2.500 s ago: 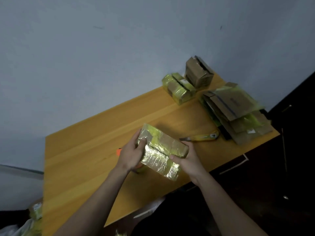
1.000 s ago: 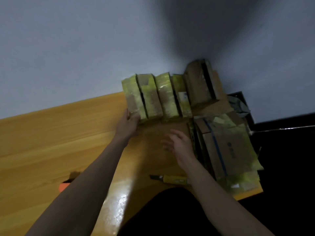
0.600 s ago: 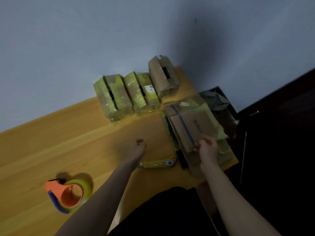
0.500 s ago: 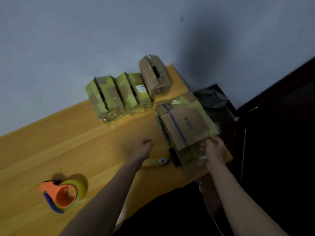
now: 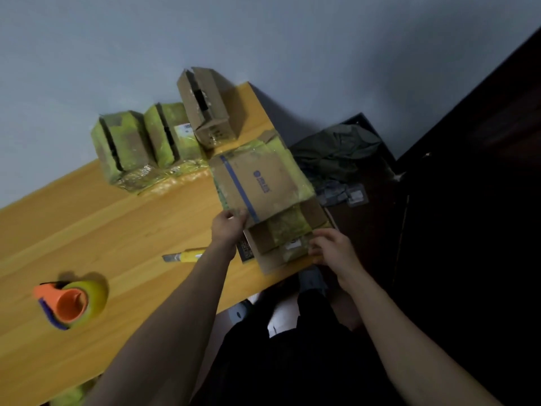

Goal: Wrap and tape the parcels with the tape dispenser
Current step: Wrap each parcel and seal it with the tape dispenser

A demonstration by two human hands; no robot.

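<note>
Head view: both hands have closed in on the stack of flattened cartons [image 5: 257, 186] at the table's [image 5: 102, 230] right end. The left hand [image 5: 228, 227], which half a second ago hovered over the bare wood beside the yellow utility knife [image 5: 184, 256], now has its fingers curled on the near left corner of the top carton, the one with the blue stripe. The right hand [image 5: 330, 247] has stayed at the stack's near right edge, fingers bent round the lower sheets; how firmly it holds them I cannot tell. The knife now lies just behind the left wrist, partly hidden by the forearm. Beyond the left fingers, against the wall, the taped parcels [image 5: 146, 148] stand in a row, unmoved, with a plain brown box [image 5: 205, 109] beside them. The tape dispenser [image 5: 70, 303], orange with a yellow roll, sits well to the left of both hands, where it was, untouched.
</note>
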